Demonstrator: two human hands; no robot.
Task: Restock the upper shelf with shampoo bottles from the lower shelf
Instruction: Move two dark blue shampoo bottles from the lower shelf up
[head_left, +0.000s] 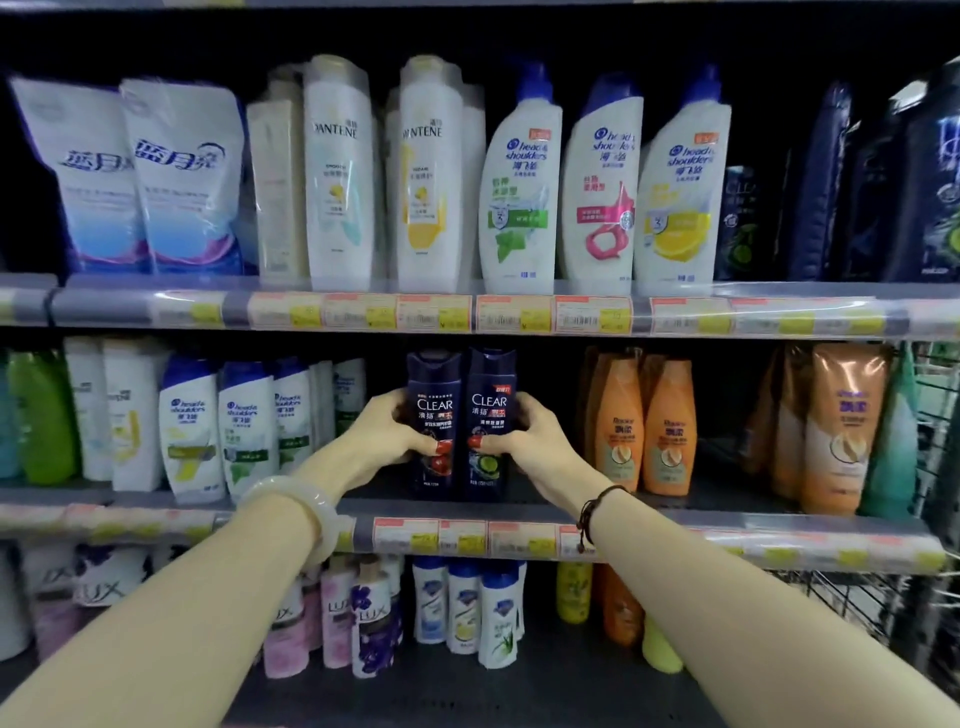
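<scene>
The pick-up step was in hand: the left hand (387, 423) and right hand (524, 431) had fingers wrapped around two dark Clear bottles (461, 421) standing on the middle shelf (727, 525). Next, I judged, they needed lifting clear and up to the upper shelf (779, 312).

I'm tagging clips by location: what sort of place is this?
Most likely a shop's hair-care aisle: tiered shelves, price labels along the shelf edges, and rows of branded shampoo bottles.

Two white refill pouches (150, 176) stand left of the price tag strip (467, 312). Below that strip, far right, sits a brown pouch (841, 426); a wire basket (930, 597) lies lower right.
</scene>
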